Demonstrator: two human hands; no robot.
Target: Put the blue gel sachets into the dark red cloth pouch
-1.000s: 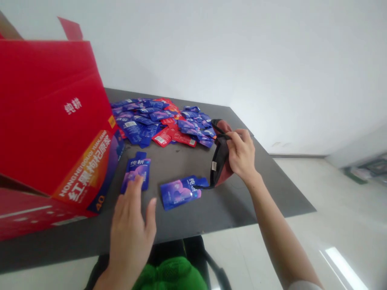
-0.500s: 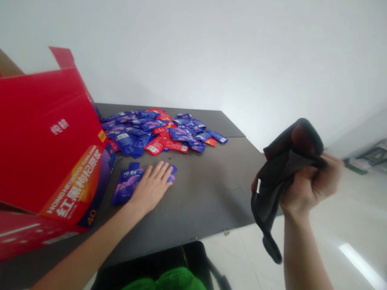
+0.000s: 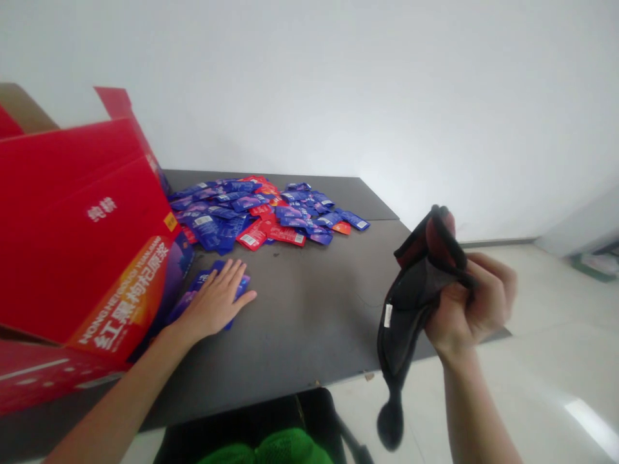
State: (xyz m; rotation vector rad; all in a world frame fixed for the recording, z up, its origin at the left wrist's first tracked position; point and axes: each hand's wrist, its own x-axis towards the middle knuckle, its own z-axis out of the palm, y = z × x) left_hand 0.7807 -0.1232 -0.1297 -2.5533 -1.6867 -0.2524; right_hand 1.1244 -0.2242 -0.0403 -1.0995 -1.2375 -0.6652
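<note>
My left hand [image 3: 215, 299] lies spread over blue-purple sachets [image 3: 182, 305] beside the red box, its fingers apart and its palm covering part of them. Over the table's right edge, my right hand [image 3: 471, 309] is closed round a black fabric piece with a dark red lining [image 3: 411, 303]. That piece hangs down with a narrow, rounded end and has a small white tag. A pile of blue sachets [image 3: 207, 229] and red sachets [image 3: 287, 234] is spread across the back of the table.
The large red box [image 3: 62, 212] stands open on the left, flaps up. The grey table [image 3: 300, 322] meets a white wall behind. A black chair seat [image 3: 319, 412] is below the front edge, with green fabric [image 3: 290, 448] in front.
My left hand has slid left over the sachets beside the box. My right hand has moved slightly left and down with the black fabric piece.
</note>
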